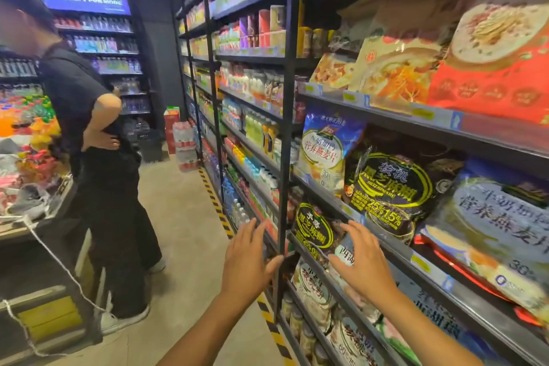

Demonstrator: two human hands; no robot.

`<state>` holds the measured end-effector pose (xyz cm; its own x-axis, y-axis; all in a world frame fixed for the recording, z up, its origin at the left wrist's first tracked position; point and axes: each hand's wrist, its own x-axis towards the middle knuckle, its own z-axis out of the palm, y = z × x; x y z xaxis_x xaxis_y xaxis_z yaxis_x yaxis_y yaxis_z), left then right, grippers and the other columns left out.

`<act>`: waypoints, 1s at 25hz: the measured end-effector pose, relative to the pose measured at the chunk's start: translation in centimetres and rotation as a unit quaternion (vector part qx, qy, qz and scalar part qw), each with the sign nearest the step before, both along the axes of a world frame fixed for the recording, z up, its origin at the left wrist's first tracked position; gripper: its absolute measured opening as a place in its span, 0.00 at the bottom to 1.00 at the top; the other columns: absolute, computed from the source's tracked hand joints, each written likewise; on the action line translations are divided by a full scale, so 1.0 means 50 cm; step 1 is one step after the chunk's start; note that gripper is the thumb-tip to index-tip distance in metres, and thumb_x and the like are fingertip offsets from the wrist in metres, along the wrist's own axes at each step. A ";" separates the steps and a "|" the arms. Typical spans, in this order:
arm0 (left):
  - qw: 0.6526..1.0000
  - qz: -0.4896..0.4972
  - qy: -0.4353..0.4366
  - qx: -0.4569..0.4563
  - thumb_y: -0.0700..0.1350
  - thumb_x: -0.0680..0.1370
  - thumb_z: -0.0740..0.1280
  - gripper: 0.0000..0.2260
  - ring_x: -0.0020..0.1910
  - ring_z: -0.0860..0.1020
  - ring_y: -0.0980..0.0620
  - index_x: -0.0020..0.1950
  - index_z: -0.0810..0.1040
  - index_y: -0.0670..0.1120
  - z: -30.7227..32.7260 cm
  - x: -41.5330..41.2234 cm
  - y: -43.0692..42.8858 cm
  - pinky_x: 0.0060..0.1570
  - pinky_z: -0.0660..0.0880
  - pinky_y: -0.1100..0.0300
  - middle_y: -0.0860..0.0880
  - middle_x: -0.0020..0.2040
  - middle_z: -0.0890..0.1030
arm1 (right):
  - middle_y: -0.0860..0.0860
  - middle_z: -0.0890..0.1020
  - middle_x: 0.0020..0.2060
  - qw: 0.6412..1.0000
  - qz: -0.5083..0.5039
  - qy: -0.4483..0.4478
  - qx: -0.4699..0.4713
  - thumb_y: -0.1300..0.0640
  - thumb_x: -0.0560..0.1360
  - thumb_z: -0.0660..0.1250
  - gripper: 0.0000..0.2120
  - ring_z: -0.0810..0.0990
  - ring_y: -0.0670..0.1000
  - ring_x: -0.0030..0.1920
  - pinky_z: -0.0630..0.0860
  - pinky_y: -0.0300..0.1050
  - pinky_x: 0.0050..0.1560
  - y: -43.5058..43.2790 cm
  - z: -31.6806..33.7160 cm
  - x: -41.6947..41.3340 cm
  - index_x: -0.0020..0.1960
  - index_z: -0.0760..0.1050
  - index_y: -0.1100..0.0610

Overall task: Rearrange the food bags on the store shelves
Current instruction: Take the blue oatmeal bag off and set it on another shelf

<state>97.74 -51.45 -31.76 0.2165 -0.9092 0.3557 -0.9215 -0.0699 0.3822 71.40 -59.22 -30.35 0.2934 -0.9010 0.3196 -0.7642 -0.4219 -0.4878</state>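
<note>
Food bags fill the dark shelves (386,249) on my right. A small black bag with yellow print (315,229) leans at the left end of a low shelf. My right hand (361,261) is spread open just in front of it, fingertips near its right edge, with a pale bag (344,252) showing behind the palm. My left hand (246,258) is open too, fingers apart, left of the black upright post (283,157), its thumb close to the post. One shelf up stand a larger black sesame bag (389,190) and a blue-and-cream oat bag (326,151).
A person in black (98,134) stands in the aisle at left beside a counter of colourful goods (26,163). Yellow-black tape (219,211) marks the floor along the shelf base. Packs of drinks (185,145) are stacked at the aisle's far end.
</note>
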 end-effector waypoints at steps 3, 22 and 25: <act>0.994 -0.062 0.094 -0.001 0.69 0.78 0.65 0.39 0.84 0.55 0.50 0.84 0.55 0.56 0.031 0.065 -0.126 0.81 0.60 0.47 0.53 0.85 0.57 | 0.47 0.64 0.78 0.999 -0.041 -0.028 0.018 0.38 0.75 0.71 0.37 0.62 0.52 0.79 0.64 0.55 0.78 -0.063 0.026 0.056 0.79 0.63 0.48; 0.911 -0.251 0.318 0.073 0.58 0.84 0.64 0.32 0.81 0.62 0.47 0.84 0.57 0.49 0.119 0.133 -0.737 0.75 0.63 0.52 0.49 0.83 0.62 | 0.52 0.69 0.77 0.961 -0.207 -0.155 0.095 0.47 0.75 0.75 0.41 0.70 0.54 0.75 0.70 0.53 0.73 -0.463 0.047 0.181 0.81 0.59 0.54; 0.898 -0.252 0.352 0.081 0.65 0.79 0.65 0.36 0.79 0.66 0.49 0.83 0.60 0.53 0.125 0.123 -0.816 0.78 0.65 0.45 0.51 0.80 0.67 | 0.52 0.70 0.76 0.950 -0.234 -0.175 0.111 0.50 0.76 0.75 0.40 0.72 0.54 0.73 0.72 0.52 0.72 -0.500 0.049 0.194 0.81 0.59 0.55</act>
<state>103.88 -92.25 -25.49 -0.1175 -0.9822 0.1466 -0.3848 0.1811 0.9051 81.11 -84.23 -27.91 -0.2453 -0.9630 0.1116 -0.6177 0.0665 -0.7836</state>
